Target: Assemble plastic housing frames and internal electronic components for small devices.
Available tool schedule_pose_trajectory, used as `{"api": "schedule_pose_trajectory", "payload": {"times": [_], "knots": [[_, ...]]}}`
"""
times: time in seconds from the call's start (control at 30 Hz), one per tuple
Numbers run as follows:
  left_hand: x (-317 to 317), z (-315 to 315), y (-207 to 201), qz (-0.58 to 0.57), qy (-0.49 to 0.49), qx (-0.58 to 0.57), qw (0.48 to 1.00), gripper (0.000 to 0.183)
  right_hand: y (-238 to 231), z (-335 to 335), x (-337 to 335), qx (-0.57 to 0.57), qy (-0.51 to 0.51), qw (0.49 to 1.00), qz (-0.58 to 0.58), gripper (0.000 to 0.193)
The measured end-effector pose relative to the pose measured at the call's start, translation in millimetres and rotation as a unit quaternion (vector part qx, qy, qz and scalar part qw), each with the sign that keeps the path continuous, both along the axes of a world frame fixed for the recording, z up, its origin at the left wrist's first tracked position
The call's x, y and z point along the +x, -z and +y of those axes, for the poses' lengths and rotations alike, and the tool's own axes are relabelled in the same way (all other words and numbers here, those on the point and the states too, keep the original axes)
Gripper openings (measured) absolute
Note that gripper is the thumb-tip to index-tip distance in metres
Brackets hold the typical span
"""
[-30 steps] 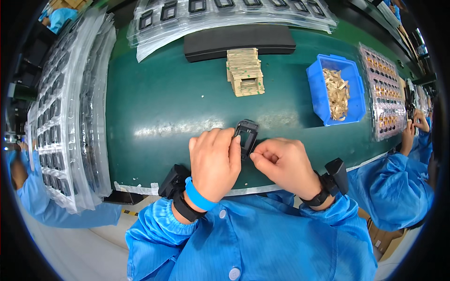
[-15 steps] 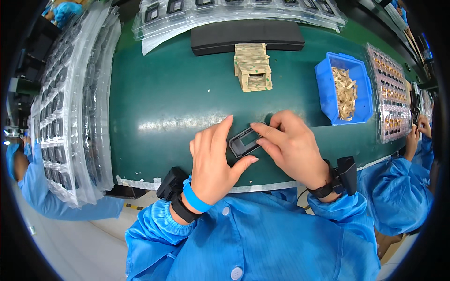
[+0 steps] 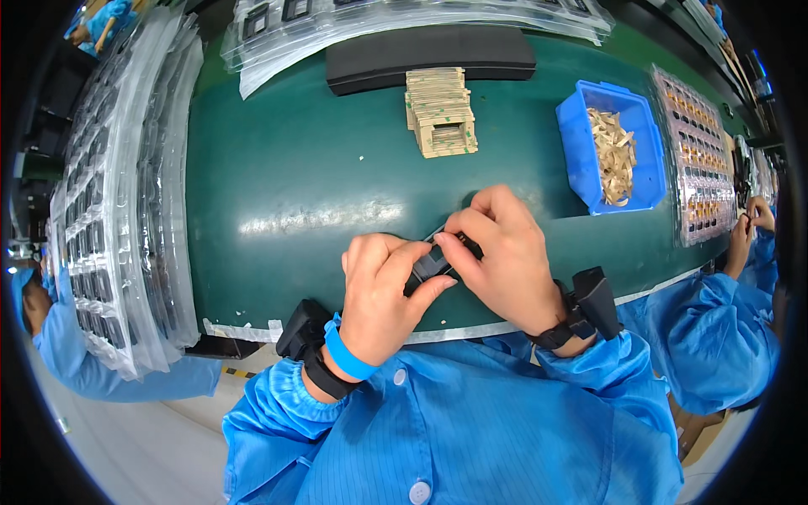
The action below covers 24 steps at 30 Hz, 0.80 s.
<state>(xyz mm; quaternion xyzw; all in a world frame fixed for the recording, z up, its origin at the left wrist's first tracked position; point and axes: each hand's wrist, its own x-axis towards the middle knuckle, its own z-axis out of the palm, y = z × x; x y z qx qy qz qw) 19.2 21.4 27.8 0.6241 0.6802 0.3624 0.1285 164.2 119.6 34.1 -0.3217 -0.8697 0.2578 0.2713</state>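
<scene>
A small black rectangular plastic frame (image 3: 432, 264) with a window in it lies tilted between my two hands, just above the green table. My left hand (image 3: 376, 273) grips its left end, the thumb along the near side and the index finger at the far side. My right hand (image 3: 503, 257) is closed at its upper right part, with thumb and index finger pinched together at the far edge. The right fingers hide much of the frame, and whether they pinch a thin piece on it I cannot make out.
Beyond my hands a stack of tan paper frames (image 3: 449, 139) leans against a long black block (image 3: 429, 63). A blue bin (image 3: 579, 151) with tan paper strips (image 3: 614, 160) stands right, beside a clear tray of parts (image 3: 692, 160). Stacked plastic trays (image 3: 126, 202) rise at left. Co-workers sit both sides.
My left index finger has come down from its raised position onto the frame. My right fingertips have moved left along it. The whole view has shifted slightly.
</scene>
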Motion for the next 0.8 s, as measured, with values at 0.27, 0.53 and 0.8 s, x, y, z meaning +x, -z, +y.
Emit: {"api": "schedule_pose_trajectory", "payload": {"times": [0.27,0.53,0.8], "knots": [[13.4,-2.5,3.0,0.025,-0.019,0.031,0.999,0.046,-7.3,-1.5,-2.0,0.013,0.112,0.992,-0.063,0.016],[14.3,-2.9,4.1,0.031,-0.019,0.032,0.999,0.045,-4.9,-1.4,-4.6,0.011,0.107,0.992,-0.06,0.01],[14.3,-3.9,3.7,0.027,-0.02,0.029,0.999,0.044,-0.3,-1.9,-5.8,0.168,0.044,0.975,-0.135,0.01]]}}
